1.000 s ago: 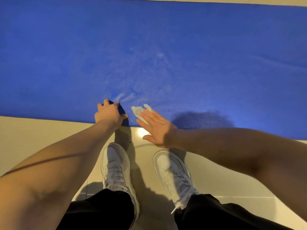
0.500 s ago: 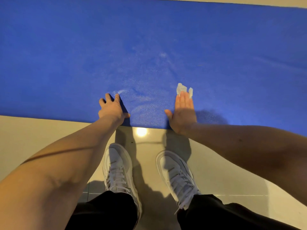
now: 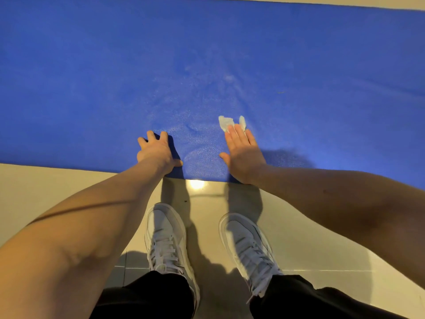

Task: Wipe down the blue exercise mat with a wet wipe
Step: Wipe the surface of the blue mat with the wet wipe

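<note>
— Right grip [image 3: 247, 155], from the head view: clamped on the wipe or not?
— Not clamped. It lies palm down with the fingers straight and close together, pressing the wet wipe [image 3: 226, 123] flat onto the blue exercise mat [image 3: 92, 88]. Most of the wipe is under the fingers; only a crumpled white edge shows past the fingertips.
— Why flat rather than pinched?
— My guess: a flat palm spreads the pressure, so more of the wipe rubs the mat at each stroke.
— And the left grip [image 3: 156, 153]?
— Fingers apart, holding nothing, planted on the mat just inside its near edge, near the right one. I judge it is there to pin the mat to the tiled floor [image 3: 46, 185] so it does not slide or ruck under the rubbing, and perhaps to carry some weight as the person leans forward.
— Where does the person stand?
— Off the mat, on the floor, white shoes [image 3: 166, 236] just short of the near edge, so no sole marks the part being cleaned.
— How far along?
— Hard to say. A paler, sheeny patch lies between and beyond the hands, likely dampness. The wide stretches left and right look uniform, so I would guess much is left to wipe.
</note>
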`<state>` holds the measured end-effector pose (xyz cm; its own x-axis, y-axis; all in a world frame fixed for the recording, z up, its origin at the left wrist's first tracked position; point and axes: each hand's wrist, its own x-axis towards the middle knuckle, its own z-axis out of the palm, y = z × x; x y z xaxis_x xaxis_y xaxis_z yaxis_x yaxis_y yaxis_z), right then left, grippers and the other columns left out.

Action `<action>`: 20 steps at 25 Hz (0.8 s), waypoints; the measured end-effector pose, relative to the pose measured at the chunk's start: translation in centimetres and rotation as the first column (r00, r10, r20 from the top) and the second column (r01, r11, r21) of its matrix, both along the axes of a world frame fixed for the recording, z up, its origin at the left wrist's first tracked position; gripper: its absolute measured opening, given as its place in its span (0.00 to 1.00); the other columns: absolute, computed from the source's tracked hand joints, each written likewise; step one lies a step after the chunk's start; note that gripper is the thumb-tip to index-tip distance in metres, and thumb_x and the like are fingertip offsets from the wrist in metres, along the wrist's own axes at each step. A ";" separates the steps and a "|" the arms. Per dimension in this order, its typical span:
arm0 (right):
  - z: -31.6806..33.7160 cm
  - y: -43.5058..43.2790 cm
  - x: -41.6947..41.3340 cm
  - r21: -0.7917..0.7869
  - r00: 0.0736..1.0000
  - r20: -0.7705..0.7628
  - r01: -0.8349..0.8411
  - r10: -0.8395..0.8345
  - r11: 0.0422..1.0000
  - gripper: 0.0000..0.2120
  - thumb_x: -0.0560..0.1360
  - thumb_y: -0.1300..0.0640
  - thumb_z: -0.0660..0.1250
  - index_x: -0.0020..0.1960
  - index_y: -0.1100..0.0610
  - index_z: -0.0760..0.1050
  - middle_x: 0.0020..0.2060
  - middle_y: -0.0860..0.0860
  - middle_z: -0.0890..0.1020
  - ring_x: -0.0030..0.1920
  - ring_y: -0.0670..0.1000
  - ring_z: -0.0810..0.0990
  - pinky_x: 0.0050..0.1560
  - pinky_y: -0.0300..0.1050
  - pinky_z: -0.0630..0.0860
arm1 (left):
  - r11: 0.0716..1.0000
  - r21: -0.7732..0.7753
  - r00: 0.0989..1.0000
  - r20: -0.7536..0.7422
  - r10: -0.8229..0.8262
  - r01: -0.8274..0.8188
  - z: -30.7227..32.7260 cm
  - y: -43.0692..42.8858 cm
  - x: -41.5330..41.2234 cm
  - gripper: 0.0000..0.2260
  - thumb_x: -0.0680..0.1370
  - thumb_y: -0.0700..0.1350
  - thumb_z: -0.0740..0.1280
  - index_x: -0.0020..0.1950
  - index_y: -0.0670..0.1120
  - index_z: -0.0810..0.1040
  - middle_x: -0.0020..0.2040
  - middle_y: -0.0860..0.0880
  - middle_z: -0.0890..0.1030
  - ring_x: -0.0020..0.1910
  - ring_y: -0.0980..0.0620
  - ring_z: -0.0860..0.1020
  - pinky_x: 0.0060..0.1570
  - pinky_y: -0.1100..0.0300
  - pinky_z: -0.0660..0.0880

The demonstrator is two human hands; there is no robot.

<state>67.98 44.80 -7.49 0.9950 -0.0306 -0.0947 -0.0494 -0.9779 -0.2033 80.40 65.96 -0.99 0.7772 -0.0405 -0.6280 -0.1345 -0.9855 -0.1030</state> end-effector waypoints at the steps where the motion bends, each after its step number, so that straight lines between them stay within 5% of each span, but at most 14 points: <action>1: 0.0 0.0 0.2 -0.018 1.000 0.000 0.021 -0.021 1.000 0.29 0.79 0.48 0.59 0.73 0.65 0.67 0.74 0.61 0.68 0.75 0.63 0.63 0.69 0.60 0.68 | 1.000 0.007 1.000 -0.001 -0.016 0.016 0.1 -0.2 0.2 0.42 0.67 0.61 0.79 0.73 0.51 0.60 0.70 0.45 0.60 0.69 0.40 0.61 0.41 0.51 0.72; 4: 0.2 0.0 0.9 0.131 0.992 0.126 0.004 -0.021 0.991 0.20 0.69 0.67 0.61 0.60 0.66 0.75 0.59 0.59 0.78 0.60 0.64 0.74 0.47 0.56 0.76 | 0.994 0.040 0.994 0.035 -0.108 0.106 0.1 -0.5 0.7 0.49 0.65 0.60 0.81 0.76 0.49 0.57 0.75 0.46 0.55 0.72 0.40 0.58 0.43 0.49 0.75; 7: 0.7 -1.3 1.5 0.266 0.962 0.273 -0.091 0.016 0.960 0.19 0.66 0.72 0.54 0.50 0.64 0.78 0.42 0.53 0.81 0.47 0.56 0.73 0.50 0.49 0.76 | 0.981 0.023 0.981 0.029 -0.194 0.193 -0.3 -0.7 0.7 0.53 0.68 0.57 0.80 0.81 0.54 0.46 0.81 0.48 0.45 0.78 0.39 0.50 0.47 0.47 0.78; 9: 1.1 -2.0 2.1 0.232 0.948 0.317 -0.080 0.002 0.969 0.14 0.69 0.74 0.61 0.49 0.63 0.80 0.35 0.51 0.80 0.42 0.54 0.70 0.48 0.42 0.74 | 0.973 0.018 0.974 0.004 -0.229 0.228 -0.3 -0.7 0.7 0.53 0.71 0.57 0.78 0.82 0.57 0.42 0.81 0.49 0.43 0.80 0.40 0.47 0.49 0.47 0.77; 10: 1.4 -2.3 2.6 0.210 0.954 0.299 -0.041 -0.024 0.977 0.10 0.71 0.72 0.64 0.47 0.61 0.80 0.34 0.53 0.79 0.40 0.55 0.71 0.43 0.47 0.76 | 0.972 0.022 0.972 0.001 -0.235 0.235 -0.4 -0.6 0.7 0.53 0.72 0.57 0.77 0.82 0.57 0.41 0.82 0.49 0.43 0.80 0.40 0.46 0.50 0.47 0.77; 12: 2.3 -3.1 3.6 0.215 0.979 0.154 0.097 -0.132 0.972 0.05 0.76 0.64 0.63 0.46 0.59 0.78 0.38 0.55 0.77 0.42 0.58 0.72 0.43 0.54 0.75 | 0.969 0.033 0.970 0.004 -0.244 0.244 -0.3 -0.6 0.7 0.52 0.72 0.58 0.77 0.82 0.58 0.41 0.82 0.49 0.43 0.80 0.40 0.47 0.50 0.48 0.77; 15: 3.6 -4.4 4.9 0.293 0.929 -0.095 0.370 -0.358 0.881 0.06 0.77 0.59 0.62 0.54 0.58 0.72 0.48 0.54 0.75 0.45 0.58 0.72 0.44 0.52 0.71 | 0.968 0.039 0.969 0.009 -0.248 0.248 -0.2 -0.4 0.7 0.53 0.72 0.59 0.77 0.82 0.58 0.41 0.81 0.50 0.43 0.79 0.40 0.47 0.51 0.48 0.77; 20: 3.3 -4.8 5.2 0.273 0.845 -0.131 0.533 -0.518 0.801 0.07 0.76 0.66 0.58 0.52 0.60 0.72 0.55 0.58 0.69 0.37 0.61 0.70 0.37 0.50 0.64 | 0.962 0.047 0.963 0.014 -0.270 0.269 -0.2 -0.2 0.8 0.53 0.71 0.61 0.76 0.82 0.58 0.41 0.81 0.50 0.43 0.79 0.41 0.49 0.49 0.50 0.77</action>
